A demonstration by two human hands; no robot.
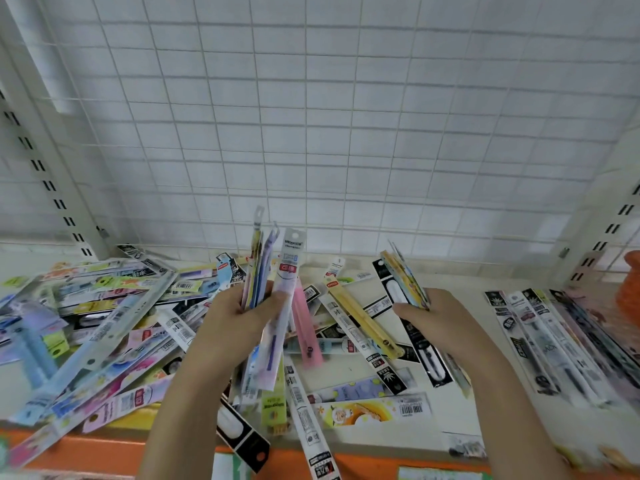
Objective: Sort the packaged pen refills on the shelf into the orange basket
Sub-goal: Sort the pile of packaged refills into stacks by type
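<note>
The gathering step is in hand: both hands are loaded and the basket has yet to receive anything from them. The left hand (242,315) grips an upright fan of packaged pen refills (273,271), fingers curled round their middles, the hang-tab ends pointing up toward the wire grid back (346,116). The right hand (420,311) pinches a thinner bundle (403,278) the same way, tilted slightly left. Below and to the left a loose heap of refills (104,323) covers the shelf (450,403), while a neater row (554,341) lies at the right. The orange basket (628,282) shows only as a sliver at the far right edge, just beyond that row.

The next move probably calls for squaring each bundle and carrying it right to the basket without letting the packs slide apart.

The packs are long, flat, narrow strips of glossy plastic and card, slippery against each other, printed in pastels, black and white. The shelf is smooth and pale with an orange front lip (104,448).
</note>
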